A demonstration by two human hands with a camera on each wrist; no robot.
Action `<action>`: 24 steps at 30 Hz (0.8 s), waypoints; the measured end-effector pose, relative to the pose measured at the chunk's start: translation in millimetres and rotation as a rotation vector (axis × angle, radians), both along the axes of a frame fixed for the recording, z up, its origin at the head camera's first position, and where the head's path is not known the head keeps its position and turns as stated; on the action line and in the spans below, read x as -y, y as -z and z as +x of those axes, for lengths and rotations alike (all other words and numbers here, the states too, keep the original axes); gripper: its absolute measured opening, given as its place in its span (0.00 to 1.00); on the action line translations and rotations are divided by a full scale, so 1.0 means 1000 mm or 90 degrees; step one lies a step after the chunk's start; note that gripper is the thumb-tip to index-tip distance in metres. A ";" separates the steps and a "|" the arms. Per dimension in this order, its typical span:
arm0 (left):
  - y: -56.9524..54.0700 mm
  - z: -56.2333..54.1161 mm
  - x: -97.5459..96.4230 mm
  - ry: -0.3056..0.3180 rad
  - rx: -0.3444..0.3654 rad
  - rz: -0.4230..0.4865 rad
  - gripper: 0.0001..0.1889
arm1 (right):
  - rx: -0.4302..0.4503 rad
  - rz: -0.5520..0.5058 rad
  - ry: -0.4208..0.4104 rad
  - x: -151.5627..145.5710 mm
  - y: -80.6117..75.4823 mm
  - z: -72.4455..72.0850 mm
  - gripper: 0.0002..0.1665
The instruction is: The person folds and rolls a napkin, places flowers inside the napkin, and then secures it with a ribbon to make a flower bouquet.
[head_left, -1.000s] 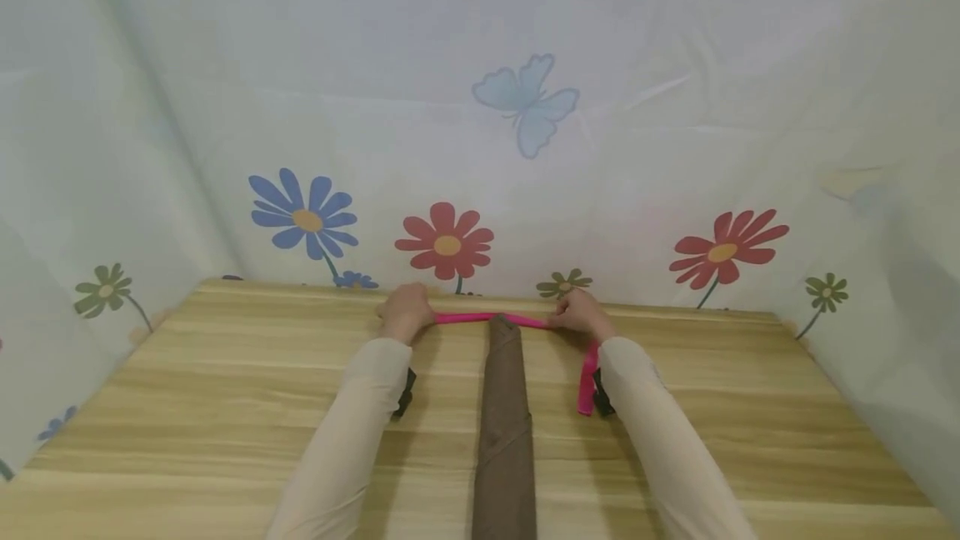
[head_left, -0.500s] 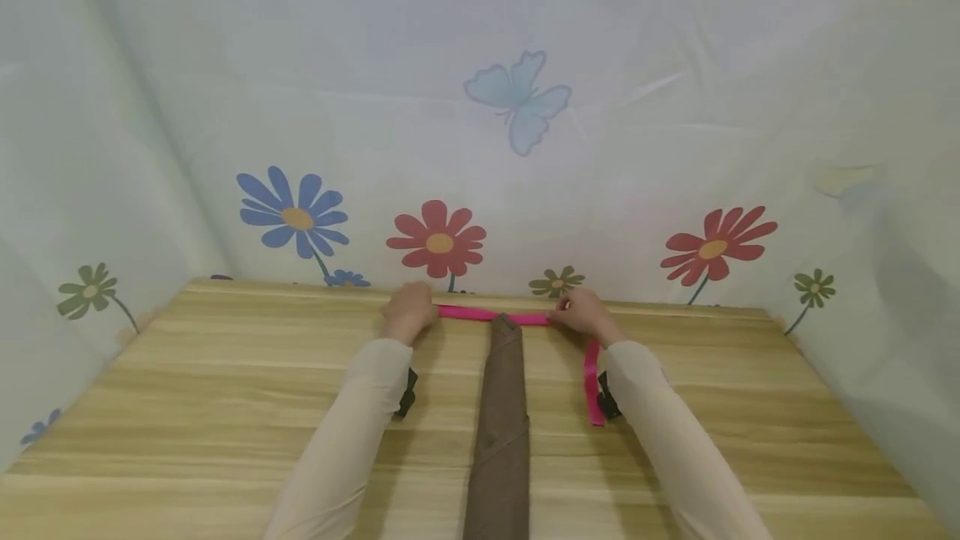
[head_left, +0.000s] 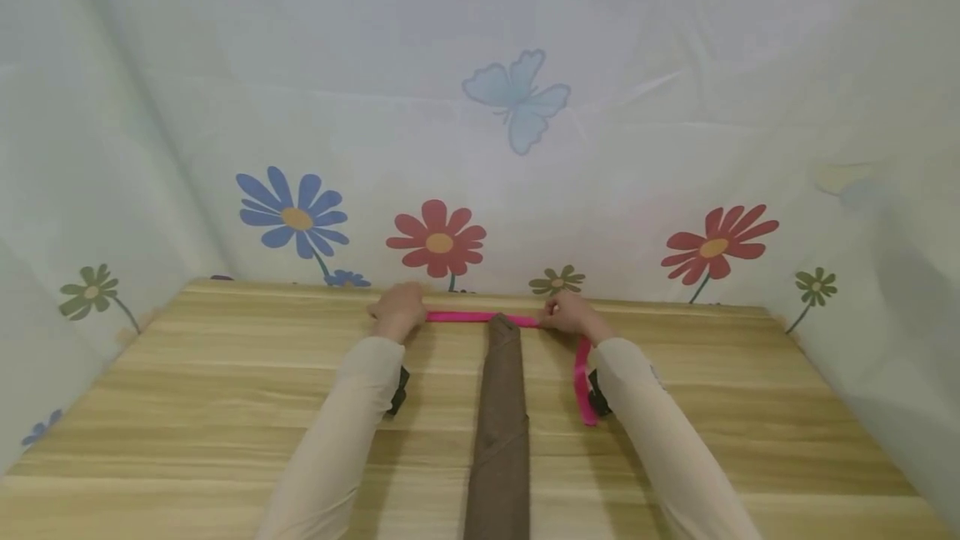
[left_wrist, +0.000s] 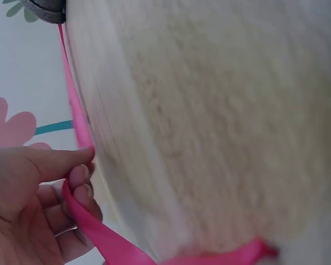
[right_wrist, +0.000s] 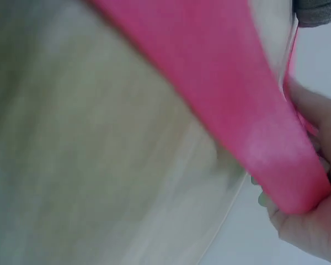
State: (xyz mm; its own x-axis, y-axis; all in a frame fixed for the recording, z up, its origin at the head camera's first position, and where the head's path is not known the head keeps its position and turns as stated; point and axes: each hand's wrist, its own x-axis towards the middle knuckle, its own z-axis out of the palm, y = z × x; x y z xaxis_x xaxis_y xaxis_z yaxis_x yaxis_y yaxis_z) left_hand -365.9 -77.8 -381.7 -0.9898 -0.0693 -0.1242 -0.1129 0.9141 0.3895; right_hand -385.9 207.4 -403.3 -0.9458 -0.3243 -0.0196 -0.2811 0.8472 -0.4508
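Observation:
A long brown rolled-up cloth point(head_left: 498, 440) lies lengthwise on the table, its narrow tip pointing at the far edge. Crosswise at that tip runs a pink ribbon point(head_left: 456, 317), stretched between the two hands, and the tip overlaps it. To the left of the cloth, the left hand point(head_left: 400, 307) pinches the ribbon between thumb and fingers; in the left wrist view its loose end point(left_wrist: 113, 243) trails from the fingers. On the other side the right hand point(head_left: 567, 312) grips the ribbon too, and a free length hangs down past the wrist. A wide stretch of ribbon point(right_wrist: 220, 94) fills much of the right wrist view.
The wood-grained table point(head_left: 225, 407) ends at a pale hanging sheet point(head_left: 360, 132) printed with flowers and a butterfly. Black wrist-worn devices show beneath both cream sleeves point(head_left: 330, 432).
Both hands have shifted slightly left since half a second ago, taking the ribbon along. The free ribbon length by the right wrist has swung a little. The rolled cloth stays in place.

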 end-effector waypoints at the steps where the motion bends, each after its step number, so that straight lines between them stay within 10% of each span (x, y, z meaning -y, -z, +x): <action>1: -0.001 -0.001 0.000 -0.003 -0.004 0.002 0.10 | -0.019 -0.014 0.010 0.003 -0.005 0.005 0.15; 9: -0.003 -0.005 -0.003 -0.027 -0.057 0.007 0.05 | -0.076 0.002 0.096 0.015 -0.013 0.004 0.13; 24: -0.002 -0.001 -0.008 -0.006 0.029 -0.016 0.18 | 0.017 0.026 0.013 0.019 -0.015 0.001 0.17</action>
State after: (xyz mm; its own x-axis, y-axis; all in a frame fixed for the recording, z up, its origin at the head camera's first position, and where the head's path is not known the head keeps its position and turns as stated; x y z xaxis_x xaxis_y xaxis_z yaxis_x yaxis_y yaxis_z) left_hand -366.8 -69.9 -380.0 -0.9823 -0.0828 -0.1678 -0.1393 0.9224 0.3604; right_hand -384.8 188.2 -388.6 -0.9513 -0.3028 -0.0580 -0.2514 0.8707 -0.4228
